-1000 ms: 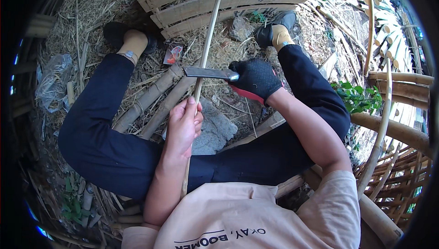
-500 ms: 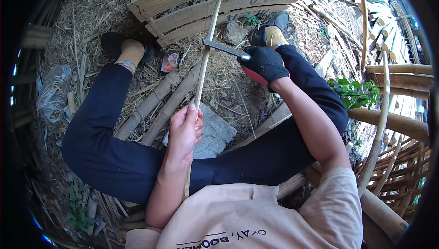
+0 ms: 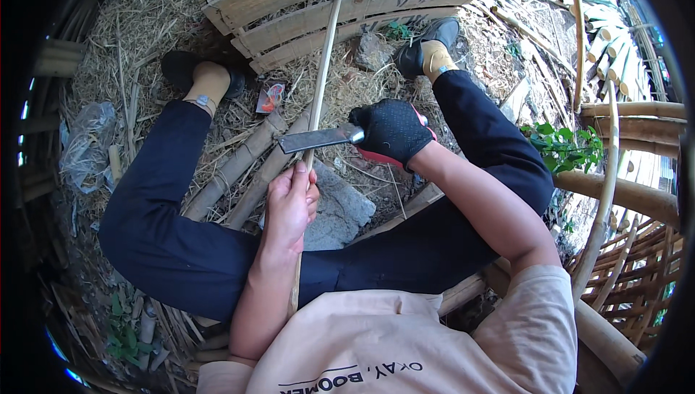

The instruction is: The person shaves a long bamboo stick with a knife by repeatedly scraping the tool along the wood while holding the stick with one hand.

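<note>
My bare left hand [image 3: 291, 202] is wrapped round a long, thin bamboo strip [image 3: 323, 68]. The strip runs from beside my left forearm up to a wooden slatted crate, where its far end rests against the slats. My right hand [image 3: 394, 132], in a black glove with a red palm side, grips the handle of a knife. Across the strip, just beyond my left thumb, lies the broad, blunt-ended knife blade [image 3: 318, 139]. Most of the handle is hidden inside the glove.
The slatted crate [image 3: 304, 7] stands ahead between my feet. A flat grey stone [image 3: 337, 209] and bamboo poles [image 3: 235, 166] lie between my legs. A plastic bag [image 3: 88, 149] is at left. Upright bamboo [image 3: 604, 191], a leafy plant [image 3: 561, 148] and a woven basket [image 3: 637, 285] stand right.
My right hand has drawn the knife along the strip toward my left hand. The strip's far end has shifted slightly left. My left hand keeps its hold.
</note>
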`<state>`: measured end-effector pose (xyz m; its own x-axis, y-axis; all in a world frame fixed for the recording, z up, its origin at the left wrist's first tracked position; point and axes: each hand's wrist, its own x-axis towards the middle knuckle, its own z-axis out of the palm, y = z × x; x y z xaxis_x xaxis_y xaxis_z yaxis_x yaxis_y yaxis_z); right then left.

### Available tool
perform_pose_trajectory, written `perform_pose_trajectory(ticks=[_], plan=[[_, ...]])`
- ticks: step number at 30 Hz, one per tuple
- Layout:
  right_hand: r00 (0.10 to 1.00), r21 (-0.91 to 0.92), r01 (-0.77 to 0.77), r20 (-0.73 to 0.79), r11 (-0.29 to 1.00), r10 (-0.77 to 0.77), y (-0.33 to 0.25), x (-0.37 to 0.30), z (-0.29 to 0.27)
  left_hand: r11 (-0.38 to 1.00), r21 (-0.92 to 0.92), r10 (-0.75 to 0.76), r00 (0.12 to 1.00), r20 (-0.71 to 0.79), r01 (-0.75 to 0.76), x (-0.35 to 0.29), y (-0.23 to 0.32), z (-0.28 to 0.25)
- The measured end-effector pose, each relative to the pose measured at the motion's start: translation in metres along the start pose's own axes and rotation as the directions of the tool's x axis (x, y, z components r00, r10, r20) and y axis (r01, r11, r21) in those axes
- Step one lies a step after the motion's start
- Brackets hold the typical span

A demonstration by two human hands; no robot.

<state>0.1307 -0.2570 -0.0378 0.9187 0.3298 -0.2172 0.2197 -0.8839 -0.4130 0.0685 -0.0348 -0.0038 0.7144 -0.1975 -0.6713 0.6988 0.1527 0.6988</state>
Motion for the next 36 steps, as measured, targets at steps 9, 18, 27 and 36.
perform_pose_trajectory(ticks=[9,18,27,36], plan=[[0.961,0.020,-0.249,-0.115,0.968,0.250,0.053,0.009,-0.017,1.000,0.000,-0.015,1.000,0.012,0.015,-0.006,0.002,-0.001],[0.999,0.089,-0.024,-0.040,0.996,0.027,0.008,-0.002,-0.012,0.999,-0.035,-0.031,0.999,0.018,0.032,-0.005,0.003,0.002],[0.998,-0.028,0.020,0.059,0.999,-0.018,-0.009,-0.005,-0.008,0.997,0.080,0.005,0.999,-0.038,-0.002,-0.003,-0.007,0.004],[1.000,-0.034,-0.021,0.015,0.999,0.021,-0.001,-0.001,-0.008,0.996,0.090,0.006,1.000,-0.028,-0.004,-0.003,-0.004,0.003]])
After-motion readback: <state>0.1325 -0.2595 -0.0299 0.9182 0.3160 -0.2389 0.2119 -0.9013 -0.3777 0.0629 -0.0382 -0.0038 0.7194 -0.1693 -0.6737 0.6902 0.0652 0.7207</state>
